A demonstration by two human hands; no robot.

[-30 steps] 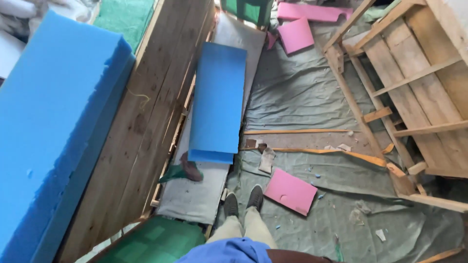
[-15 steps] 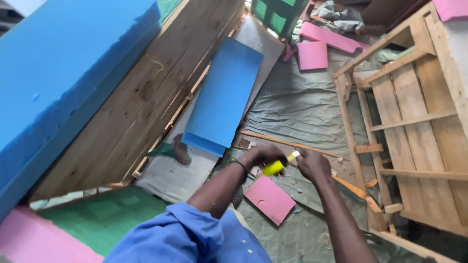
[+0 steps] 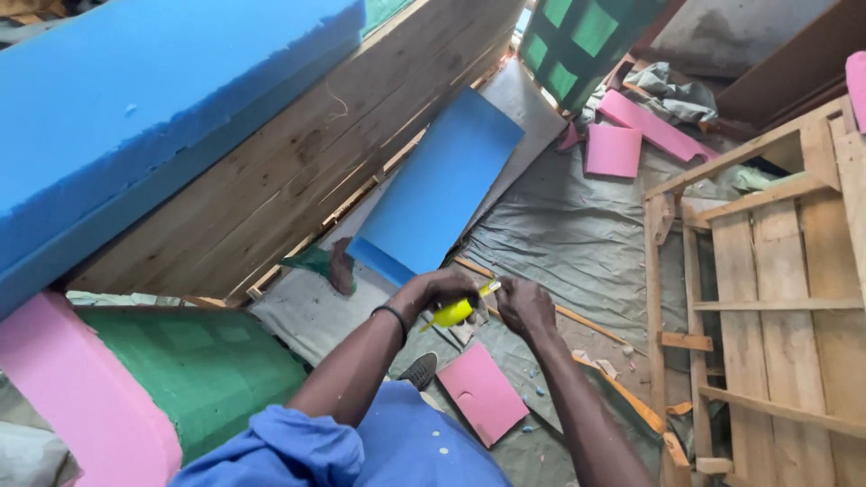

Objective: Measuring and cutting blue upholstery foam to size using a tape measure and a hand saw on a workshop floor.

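My left hand [image 3: 435, 293] grips the yellow handle of a utility knife [image 3: 454, 312], held in front of me above the floor. My right hand [image 3: 525, 305] pinches the knife's front end, fingers closed around the tip by the blade. A black band circles my left wrist. Just beyond the hands lies a blue foam slab [image 3: 440, 188] on a grey sheet. A pink foam piece [image 3: 483, 393] lies on the floor under my hands, next to my shoe [image 3: 419, 369].
A large blue foam block [image 3: 135, 117] rests on a wooden frame [image 3: 298, 171] at left. Pink and green foam [image 3: 135, 379] sits at lower left. A slatted wooden frame [image 3: 776, 307] stands at right. Pink foam scraps [image 3: 622, 144] and wood strips litter the grey floor cover.
Both hands came into view and closed on the yellow knife. The view has swung so the blue block and wooden frame tilt further across the top.
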